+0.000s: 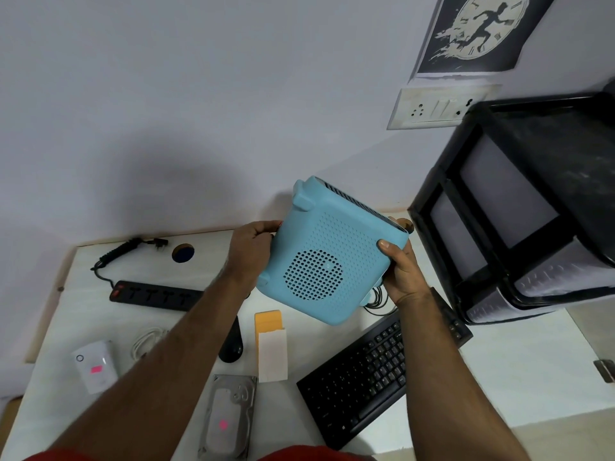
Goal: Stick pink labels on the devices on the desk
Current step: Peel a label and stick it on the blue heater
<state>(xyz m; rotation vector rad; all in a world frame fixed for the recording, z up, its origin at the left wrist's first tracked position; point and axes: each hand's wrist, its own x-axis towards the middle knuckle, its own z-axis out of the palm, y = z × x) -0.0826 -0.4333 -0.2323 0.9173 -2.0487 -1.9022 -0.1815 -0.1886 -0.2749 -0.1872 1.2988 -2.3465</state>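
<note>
A light blue perforated fan heater (327, 257) is held tilted above the desk (532, 377), its grilled back toward me. My left hand (251, 252) grips its left edge and my right hand (402, 271) grips its right lower corner. A white adapter (95, 366) at the front left carries a pink label (96, 369). A hard drive (229, 417) at the front edge also has a pink label (223, 424). A yellow and white label sheet (271, 344) lies in the middle. The black power strip (154, 294), black mouse (232, 347) and black keyboard (376, 371) show no label.
A black computer case (532, 207) stands at the right, close to the heater. A wall socket plate (439, 106) sits above it. A white cable (146, 341) is coiled near the adapter. A round cable hole (183, 252) is at the back left.
</note>
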